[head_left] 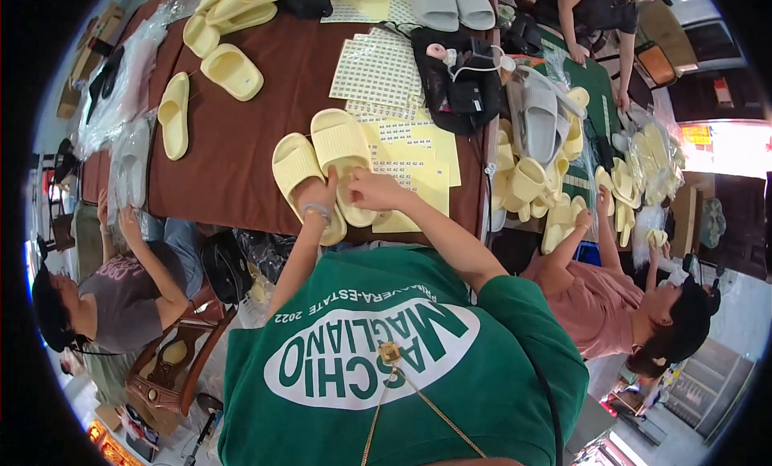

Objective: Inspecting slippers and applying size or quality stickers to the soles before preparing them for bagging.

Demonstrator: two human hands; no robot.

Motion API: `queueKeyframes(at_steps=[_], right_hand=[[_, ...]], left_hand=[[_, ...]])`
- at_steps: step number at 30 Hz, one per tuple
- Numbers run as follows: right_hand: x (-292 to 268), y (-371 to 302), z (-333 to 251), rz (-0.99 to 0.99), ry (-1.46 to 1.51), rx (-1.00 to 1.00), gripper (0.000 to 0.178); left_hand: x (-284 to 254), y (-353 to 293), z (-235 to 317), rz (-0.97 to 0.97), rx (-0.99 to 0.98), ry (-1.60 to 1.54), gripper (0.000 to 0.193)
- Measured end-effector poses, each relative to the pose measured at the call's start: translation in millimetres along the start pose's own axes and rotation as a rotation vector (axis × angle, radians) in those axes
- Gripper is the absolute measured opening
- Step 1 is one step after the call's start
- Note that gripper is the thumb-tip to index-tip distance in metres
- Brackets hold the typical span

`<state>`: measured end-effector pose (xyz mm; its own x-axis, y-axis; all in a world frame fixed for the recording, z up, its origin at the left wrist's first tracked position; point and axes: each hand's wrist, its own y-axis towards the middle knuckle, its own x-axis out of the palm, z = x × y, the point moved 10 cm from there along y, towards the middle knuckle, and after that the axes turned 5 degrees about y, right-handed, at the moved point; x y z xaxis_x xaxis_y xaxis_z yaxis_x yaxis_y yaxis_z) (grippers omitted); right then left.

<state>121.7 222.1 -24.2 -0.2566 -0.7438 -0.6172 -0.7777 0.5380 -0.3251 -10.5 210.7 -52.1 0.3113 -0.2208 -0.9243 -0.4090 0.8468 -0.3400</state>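
Observation:
Two pale yellow slide slippers lie side by side at the near edge of the brown-covered table, toes pointing away from me. My left hand (316, 195) reaches over the left slipper (294, 160) and grips it near the inner side, its fingers partly hidden. Over the right slipper (339, 132), my right hand (375, 190) is curled, with its fingertips pressed together at the footbed. Anything pinched there is too small to make out. Yellow sheets of printed labels (412, 172) lie under and beside the right slipper.
More label sheets (374, 68) lie farther back by a black bag (442, 96) with a cable. Loose yellow slippers (232, 72) lie at the back left, grey slippers (455, 6) at the back. Beside a slipper pile (540, 116), a person in pink (595, 305) works at right; another (137, 281) at left.

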Motion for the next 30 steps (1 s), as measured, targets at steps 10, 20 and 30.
queueKeyframes(at_steps=[10,20,30], right_hand=[[-1.1,-11.9,2.0,0.086,0.044,-0.008,0.013],[-13.9,7.8,4.3,0.026,0.168,-0.071,0.014],[-28.9,-94.2,-18.7,0.574,0.148,-0.214,0.015]], left_hand=[[4.4,-4.9,1.4,-0.089,-0.040,-0.067,0.090],[-4.9,0.0,1.4,0.204,0.033,0.020,0.087],[-20.3,-13.0,16.7,-0.077,-0.009,-0.061,0.081]])
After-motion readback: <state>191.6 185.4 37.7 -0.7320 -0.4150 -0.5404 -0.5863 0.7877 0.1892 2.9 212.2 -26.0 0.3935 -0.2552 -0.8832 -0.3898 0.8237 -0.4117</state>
